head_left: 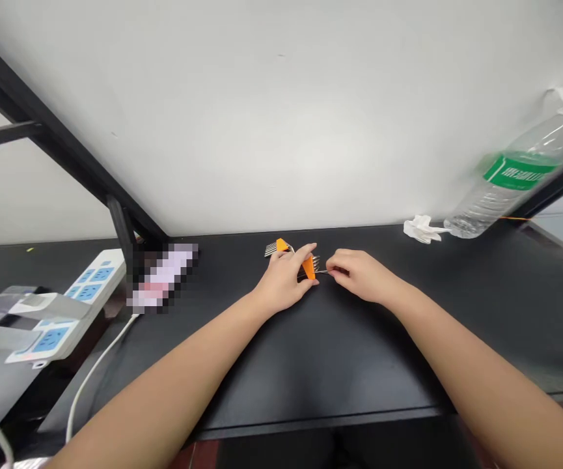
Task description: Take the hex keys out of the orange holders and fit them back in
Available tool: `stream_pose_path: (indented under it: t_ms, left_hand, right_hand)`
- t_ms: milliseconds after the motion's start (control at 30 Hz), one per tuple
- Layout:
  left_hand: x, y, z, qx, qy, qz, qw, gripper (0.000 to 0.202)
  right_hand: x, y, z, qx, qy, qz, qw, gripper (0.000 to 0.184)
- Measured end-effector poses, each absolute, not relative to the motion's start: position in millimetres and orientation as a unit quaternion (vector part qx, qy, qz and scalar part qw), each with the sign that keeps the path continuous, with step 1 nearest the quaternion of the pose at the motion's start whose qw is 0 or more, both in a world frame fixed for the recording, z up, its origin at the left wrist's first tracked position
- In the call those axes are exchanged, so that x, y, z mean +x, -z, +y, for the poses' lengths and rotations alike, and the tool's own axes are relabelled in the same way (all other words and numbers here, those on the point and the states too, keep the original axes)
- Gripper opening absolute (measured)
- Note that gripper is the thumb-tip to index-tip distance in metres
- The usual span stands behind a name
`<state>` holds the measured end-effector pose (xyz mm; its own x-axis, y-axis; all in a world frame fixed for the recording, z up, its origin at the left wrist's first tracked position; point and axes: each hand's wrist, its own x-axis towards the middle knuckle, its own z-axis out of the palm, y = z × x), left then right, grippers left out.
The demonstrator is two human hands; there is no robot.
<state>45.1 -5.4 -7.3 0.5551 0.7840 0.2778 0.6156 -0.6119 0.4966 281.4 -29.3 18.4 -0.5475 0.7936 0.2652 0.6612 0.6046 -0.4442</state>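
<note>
Both my hands meet near the back of a black table (310,352). My left hand (284,280) presses down with curled fingers on a small orange part with thin metal pins (308,266). My right hand (359,273) is closed in a pinch at the pins sticking out of that part. A second orange piece with a row of metal pins (276,247) lies just behind my left hand, partly hidden by it.
A clear plastic bottle with a green label (515,182) lies tilted at the back right, next to a crumpled white tissue (420,229). A white power strip with blue sockets (66,306) and its cable lie at the left. A black frame post (125,234) stands beside a blurred patch.
</note>
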Motion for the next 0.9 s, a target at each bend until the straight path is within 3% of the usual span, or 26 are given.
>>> stream_pose_path:
  t_ms: [600, 900]
  left_hand:
    - [44, 6, -6, 0.865, -0.234, 0.411, 0.165, 0.075]
    - [44, 8, -4, 0.869, -0.239, 0.399, 0.166, 0.075]
  right_hand:
    - [282, -22, -33, -0.416, -0.119, -0.876, 0.214, 0.022]
    - [273, -25, -38, -0.459, -0.339, -0.747, 0.341, 0.017]
